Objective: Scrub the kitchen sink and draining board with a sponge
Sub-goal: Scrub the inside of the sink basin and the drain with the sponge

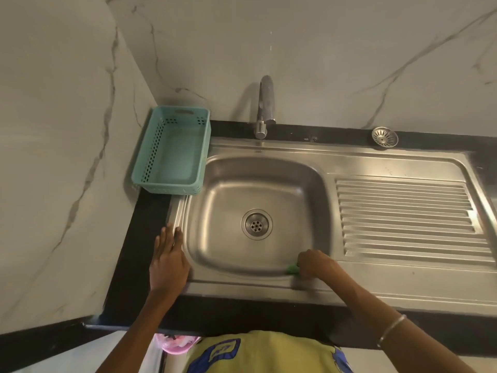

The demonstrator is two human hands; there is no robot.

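at the sink [215, 168] basin's front-right corner, right hand [313, 263] grips the green sponge [291, 269] against the wall. left hand [169, 258] lies flat, fingers straight, on the left rim. best: firm short strokes along the curve, then draining board [408, 216].

sink [309, 184]: brushed steel | basket [172, 154]: matt plastic | wall [322, 63]: veined marble

We record pale marble-look walls [322, 49] with grey veins meeting in a far left corner; a black bench [139, 259] below them; a chrome tap [265, 103] at the far wall; soft, even light.
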